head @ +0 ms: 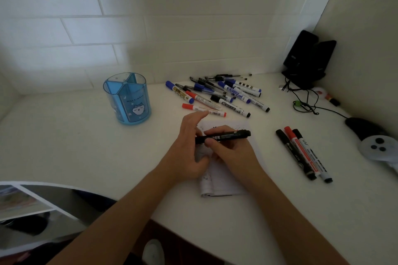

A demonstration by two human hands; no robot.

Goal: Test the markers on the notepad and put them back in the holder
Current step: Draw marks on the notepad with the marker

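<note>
Curling round the black marker, which lies left-to-right over the notepad at frame centre, your right grip holds it; your left grip at its left end, pinching or not I cannot tell, is nearer the holder at left.

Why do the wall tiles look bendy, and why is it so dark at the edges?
Head view: the wide lens bends the wall tiles; the light is dim, darkest in the corners, with a paler patch on the wall above the blue holder; the black marker looks sharp, its small print doesn't.
</note>
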